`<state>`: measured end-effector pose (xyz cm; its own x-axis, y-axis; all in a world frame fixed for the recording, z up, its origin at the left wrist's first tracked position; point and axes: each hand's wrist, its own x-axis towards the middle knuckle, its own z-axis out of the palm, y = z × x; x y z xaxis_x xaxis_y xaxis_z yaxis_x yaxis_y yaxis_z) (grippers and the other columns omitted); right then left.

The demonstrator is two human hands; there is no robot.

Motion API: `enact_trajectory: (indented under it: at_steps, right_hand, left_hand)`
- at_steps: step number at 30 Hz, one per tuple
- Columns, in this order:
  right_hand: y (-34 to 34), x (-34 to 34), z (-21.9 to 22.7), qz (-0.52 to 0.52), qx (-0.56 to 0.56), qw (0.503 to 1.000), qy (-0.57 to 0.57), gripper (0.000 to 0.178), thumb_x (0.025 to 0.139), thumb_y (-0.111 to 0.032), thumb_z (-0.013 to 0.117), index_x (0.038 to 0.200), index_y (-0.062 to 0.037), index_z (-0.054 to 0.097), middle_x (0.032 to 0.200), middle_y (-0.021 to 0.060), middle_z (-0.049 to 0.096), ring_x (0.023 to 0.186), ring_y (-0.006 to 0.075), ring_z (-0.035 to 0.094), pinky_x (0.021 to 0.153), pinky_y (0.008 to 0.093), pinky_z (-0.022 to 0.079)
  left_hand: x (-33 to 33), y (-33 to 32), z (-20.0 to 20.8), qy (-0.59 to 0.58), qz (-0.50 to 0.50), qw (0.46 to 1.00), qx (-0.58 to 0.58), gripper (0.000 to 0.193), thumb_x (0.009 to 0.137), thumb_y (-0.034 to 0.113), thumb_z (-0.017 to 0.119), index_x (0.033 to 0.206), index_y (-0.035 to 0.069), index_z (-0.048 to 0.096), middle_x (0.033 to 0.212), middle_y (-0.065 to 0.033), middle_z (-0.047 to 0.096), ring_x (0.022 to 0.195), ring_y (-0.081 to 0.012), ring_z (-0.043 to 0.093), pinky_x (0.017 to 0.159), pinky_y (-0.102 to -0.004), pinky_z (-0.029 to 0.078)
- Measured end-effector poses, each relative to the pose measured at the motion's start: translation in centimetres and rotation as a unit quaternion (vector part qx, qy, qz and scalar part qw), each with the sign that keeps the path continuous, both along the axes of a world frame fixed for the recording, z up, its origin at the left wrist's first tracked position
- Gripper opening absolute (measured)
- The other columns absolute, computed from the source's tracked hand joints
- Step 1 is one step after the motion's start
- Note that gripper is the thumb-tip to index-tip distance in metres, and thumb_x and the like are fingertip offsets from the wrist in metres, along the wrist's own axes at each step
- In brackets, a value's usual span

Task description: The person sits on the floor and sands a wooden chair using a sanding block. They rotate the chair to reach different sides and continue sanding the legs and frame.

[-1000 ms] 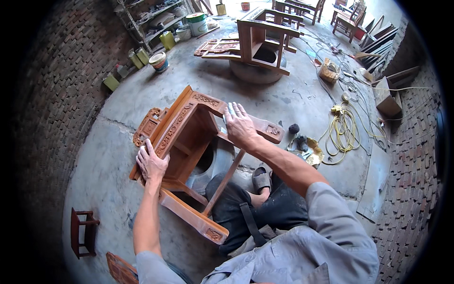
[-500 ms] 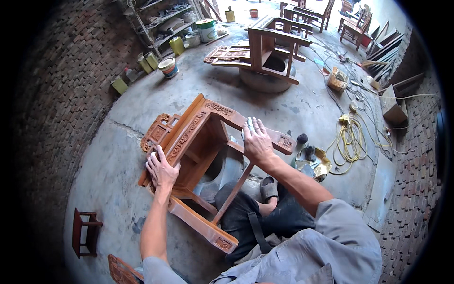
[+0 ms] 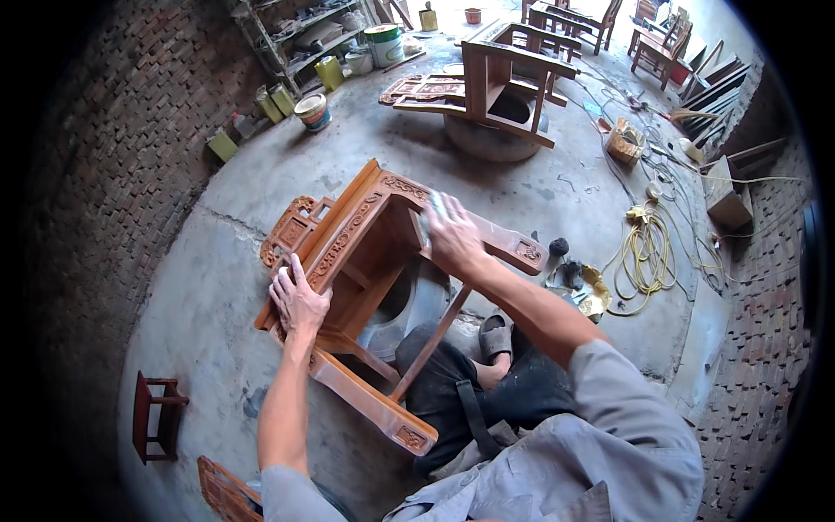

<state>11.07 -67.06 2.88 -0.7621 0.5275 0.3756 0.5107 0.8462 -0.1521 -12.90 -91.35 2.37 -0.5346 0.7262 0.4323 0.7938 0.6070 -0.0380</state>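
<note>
Left hand (image 3: 300, 304): fingers spread wide on seat edge (image 3: 339, 219), seemingly steadying. Chair (image 3: 367, 263) tipped over, beside dark trousers (image 3: 526, 396). Right hand (image 3: 454, 237): blurred fingers along chair leg (image 3: 506, 242); can't tell if gripping anything. Likely smoothing; next stroke wants even pressure, firm bracing.

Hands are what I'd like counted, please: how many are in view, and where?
2: the left hand at the chair's seat edge, and the right hand on its upper-right leg. No others show.
</note>
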Motion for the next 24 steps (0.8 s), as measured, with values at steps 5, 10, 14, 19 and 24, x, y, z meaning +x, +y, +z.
enact_trajectory:
  at_steps: [5, 10, 14, 19, 24]
  right_hand:
    - [-2.7, 2.7, -0.7, -0.07, 0.018, 0.997, -0.012, 0.056, 0.094, -0.017, 0.048, 0.139, 0.015, 0.047, 0.148, 0.0344, 0.046, 0.145, 0.0447, 0.038, 0.124, 0.0478, 0.024]
    - [-0.3, -2.4, -0.4, 0.022, 0.037, 0.999, 0.032, 0.059, 0.09, -0.015, 0.052, 0.141, 0.0146, 0.045, 0.148, 0.0337, 0.046, 0.145, 0.0443, 0.038, 0.123, 0.0495, 0.026]
    - [-3.5, 6.5, 0.7, -0.053, -0.01, 0.999, 0.006, 0.06, 0.084, -0.011, 0.058, 0.139, 0.0129, 0.049, 0.146, 0.0353, 0.047, 0.143, 0.0451, 0.04, 0.122, 0.0511, 0.027]
    - [-1.7, 1.2, -0.1, -0.073, -0.066, 0.993, 0.06, 0.061, 0.082, -0.006, 0.055, 0.138, 0.0152, 0.048, 0.141, 0.0387, 0.049, 0.138, 0.0475, 0.046, 0.121, 0.0491, 0.031]
    - [-2.9, 8.0, 0.5, -0.047, 0.0, 0.999, 0.001, 0.056, 0.088, -0.01, 0.052, 0.138, 0.0146, 0.049, 0.144, 0.0353, 0.049, 0.14, 0.0472, 0.043, 0.121, 0.0514, 0.029]
  left_hand:
    - [-0.1, -0.1, 0.2, -0.007, 0.025, 0.999, -0.02, 0.104, 0.072, 0.041, 0.084, 0.155, 0.006, 0.032, 0.133, -0.0218, 0.048, 0.125, -0.0395, 0.046, 0.108, -0.0536, 0.035]
    - [-0.2, 0.6, -0.1, -0.005, 0.008, 1.0, -0.009, 0.103, 0.072, 0.042, 0.083, 0.155, 0.007, 0.033, 0.133, -0.0219, 0.048, 0.125, -0.0392, 0.046, 0.109, -0.0534, 0.034]
    - [-0.4, -0.6, 0.1, -0.001, 0.019, 1.0, -0.012, 0.103, 0.072, 0.042, 0.083, 0.155, 0.006, 0.033, 0.132, -0.0221, 0.049, 0.124, -0.0401, 0.046, 0.108, -0.0539, 0.034]
    - [0.0, 1.6, 0.0, -0.026, -0.004, 1.0, -0.004, 0.106, 0.071, 0.041, 0.084, 0.156, 0.006, 0.031, 0.135, -0.0243, 0.046, 0.125, -0.0418, 0.046, 0.109, -0.0562, 0.033]
    - [-0.6, -0.8, -0.4, -0.017, 0.017, 1.0, -0.014, 0.103, 0.072, 0.04, 0.084, 0.155, 0.008, 0.033, 0.133, -0.0232, 0.048, 0.125, -0.041, 0.046, 0.109, -0.0549, 0.034]
